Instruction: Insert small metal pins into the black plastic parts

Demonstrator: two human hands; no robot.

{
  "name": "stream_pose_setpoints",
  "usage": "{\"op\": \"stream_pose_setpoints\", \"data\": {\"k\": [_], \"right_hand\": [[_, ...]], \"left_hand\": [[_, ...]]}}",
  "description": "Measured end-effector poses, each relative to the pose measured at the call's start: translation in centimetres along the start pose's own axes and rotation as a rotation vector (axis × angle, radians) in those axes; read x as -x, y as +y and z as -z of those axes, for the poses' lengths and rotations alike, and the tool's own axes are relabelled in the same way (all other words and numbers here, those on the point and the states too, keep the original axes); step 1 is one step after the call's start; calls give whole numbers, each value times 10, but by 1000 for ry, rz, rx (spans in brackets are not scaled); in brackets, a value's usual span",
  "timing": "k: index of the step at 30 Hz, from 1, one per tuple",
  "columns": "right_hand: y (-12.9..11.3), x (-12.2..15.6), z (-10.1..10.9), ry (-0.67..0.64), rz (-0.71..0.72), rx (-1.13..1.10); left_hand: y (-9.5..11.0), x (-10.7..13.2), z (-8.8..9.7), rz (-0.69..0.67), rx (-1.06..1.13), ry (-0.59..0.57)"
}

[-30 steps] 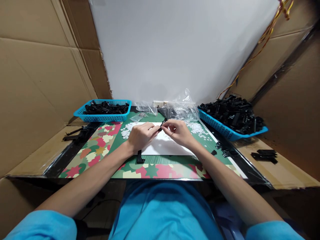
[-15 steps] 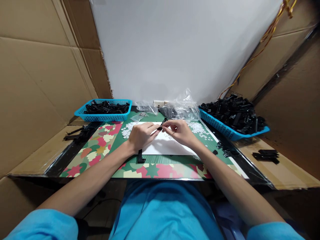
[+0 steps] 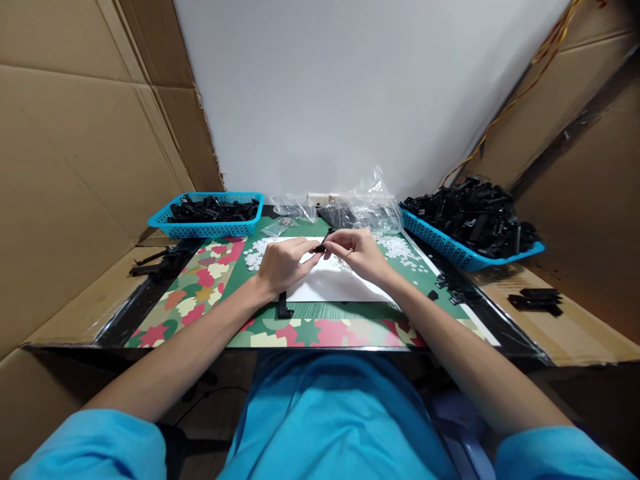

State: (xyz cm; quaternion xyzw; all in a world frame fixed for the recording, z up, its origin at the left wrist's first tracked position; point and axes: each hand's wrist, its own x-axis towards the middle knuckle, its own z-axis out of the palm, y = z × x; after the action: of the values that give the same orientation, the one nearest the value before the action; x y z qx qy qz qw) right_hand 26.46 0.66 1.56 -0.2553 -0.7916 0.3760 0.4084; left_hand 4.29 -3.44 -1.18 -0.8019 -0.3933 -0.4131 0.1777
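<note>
Over the white sheet [image 3: 325,292], my left hand [image 3: 285,265] is closed on a small black plastic part [image 3: 321,248], held between thumb and fingers. My right hand [image 3: 363,255] pinches at the same part from the right, its fingertips touching it; whether a smaller piece is between them is hidden. Tiny shiny pieces [image 3: 342,265] lie on the sheet beneath my right hand. Below my left wrist, an L-shaped black plastic part [image 3: 284,309] rests on the green mat, its upper end covered by the hand. Small white discs [image 3: 254,255] are scattered beyond my left hand.
Blue baskets of black parts stand at left [image 3: 215,231] and right [image 3: 450,250], the right one heaped. Clear plastic bags [image 3: 373,210] lie at the back against the white wall. More white discs [image 3: 397,249] and loose black parts [image 3: 535,301] lie to the right. Cardboard walls flank the table.
Both hands stay together on the black part, with only slight finger movement. The whole view has shifted a little, so the table appears slightly higher.
</note>
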Motion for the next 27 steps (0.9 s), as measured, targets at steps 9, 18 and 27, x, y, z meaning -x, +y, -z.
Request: {"op": "stream_pose_setpoints", "data": {"k": [9, 18, 27], "right_hand": [[9, 0, -4, 39, 41, 47], [16, -1, -9, 142, 57, 22], [20, -3, -7, 132, -17, -64]], "left_hand": [[0, 1, -5, 94, 136, -14], [2, 0, -8, 131, 143, 6], [3, -1, -7, 128, 182, -13]]}}
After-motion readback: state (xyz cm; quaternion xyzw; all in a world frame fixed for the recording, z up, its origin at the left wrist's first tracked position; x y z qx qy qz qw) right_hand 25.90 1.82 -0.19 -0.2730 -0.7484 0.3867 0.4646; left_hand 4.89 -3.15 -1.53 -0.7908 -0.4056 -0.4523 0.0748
